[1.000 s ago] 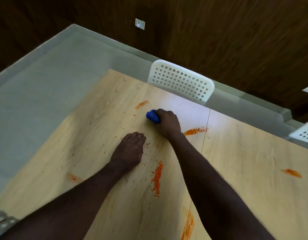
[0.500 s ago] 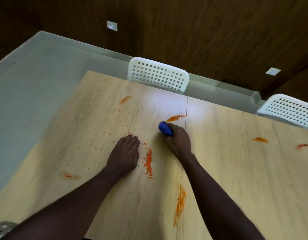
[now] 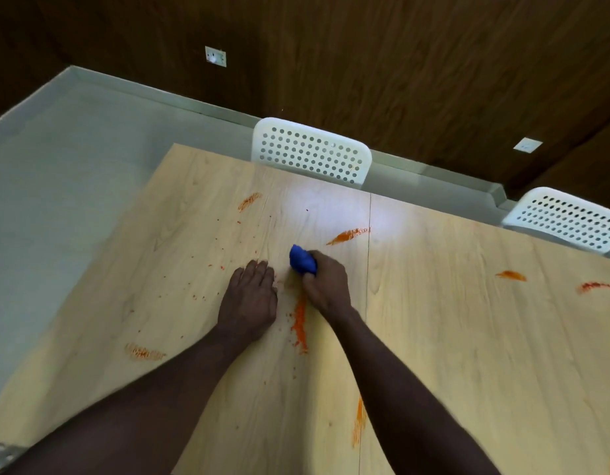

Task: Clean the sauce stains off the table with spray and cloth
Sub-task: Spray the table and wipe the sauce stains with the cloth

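My right hand [image 3: 327,286] grips a bunched blue cloth [image 3: 301,259] and presses it onto the light wooden table [image 3: 451,320]. My left hand [image 3: 249,299] lies flat on the table just left of it, fingers straight. An orange sauce streak [image 3: 300,323] runs between the two hands. Other orange stains show at the far left [image 3: 250,201], near the table seam [image 3: 348,235], at the near left [image 3: 142,352], near the front [image 3: 359,419] and at the right [image 3: 511,275]. Small orange crumbs are scattered left of my left hand. No spray bottle is in view.
Two white perforated chairs stand at the table's far side, one in the middle [image 3: 312,153] and one at the right [image 3: 567,219]. A seam [image 3: 368,286] splits the tabletop. Grey floor [image 3: 56,186] lies to the left, a dark wood wall behind.
My right hand slid the cloth from beyond my left hand's fingertips towards me and rightwards, then back left beside my left hand. The left hand stayed flat. The view shifted.
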